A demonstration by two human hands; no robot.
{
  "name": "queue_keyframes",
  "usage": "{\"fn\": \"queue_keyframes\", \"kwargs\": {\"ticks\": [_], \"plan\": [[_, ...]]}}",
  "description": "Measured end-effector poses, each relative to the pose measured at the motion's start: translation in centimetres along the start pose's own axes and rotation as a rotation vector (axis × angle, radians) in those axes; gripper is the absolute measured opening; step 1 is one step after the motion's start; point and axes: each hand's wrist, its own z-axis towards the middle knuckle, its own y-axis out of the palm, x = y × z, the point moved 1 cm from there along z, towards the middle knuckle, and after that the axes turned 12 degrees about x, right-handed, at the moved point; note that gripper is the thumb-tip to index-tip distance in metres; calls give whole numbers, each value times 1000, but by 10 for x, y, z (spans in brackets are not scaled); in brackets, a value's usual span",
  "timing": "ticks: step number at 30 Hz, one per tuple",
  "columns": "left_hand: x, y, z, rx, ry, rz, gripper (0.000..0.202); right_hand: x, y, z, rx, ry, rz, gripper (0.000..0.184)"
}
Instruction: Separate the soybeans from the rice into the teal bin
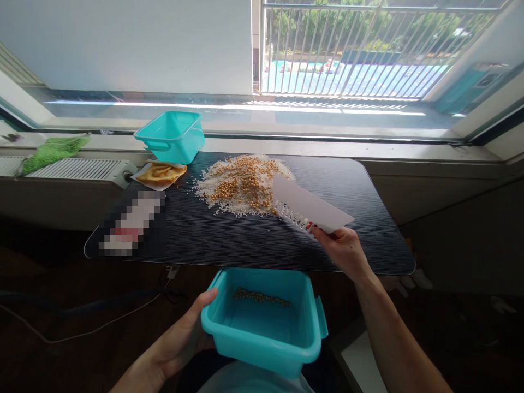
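My left hand (190, 330) grips the left side of a turquoise plastic bin (262, 349), its thumb on the rim. The bin is held below the table's near edge, and a line of yellow beans (262, 296) lies inside it. My right hand (341, 248) pinches a white sheet of card (309, 204) with a row of notches along its lower edge. The card is tilted, its far end at the right side of a pile of white rice (207, 191) mixed with yellow beans (249, 177) on the black table (229, 240).
A second turquoise bin (174, 136) stands at the table's back left. In front of it lies a folded yellow cloth (161, 173) on white paper. A blurred-out item (133, 224) is at the left. A green cloth (57, 152) hangs over the radiator (88, 170); a cable (102, 330) runs below.
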Motion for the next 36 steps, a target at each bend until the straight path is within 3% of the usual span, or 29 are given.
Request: {"fn": "queue_keyframes", "kwargs": {"ticks": [15,23,30,36], "plan": [[-3,-6,4,-17,7,-15,73,3,-22,-19,-98,-1,2,30],[2,2,-3,1,9,-1,73,7,-38,-33,-166,-4,0,28],[1,2,-2,-10,17,-6,73,11,-32,-33,-204,-34,25,28],[1,2,-1,-19,11,-5,75,-1,-25,-39,-394,-117,5,21]]}}
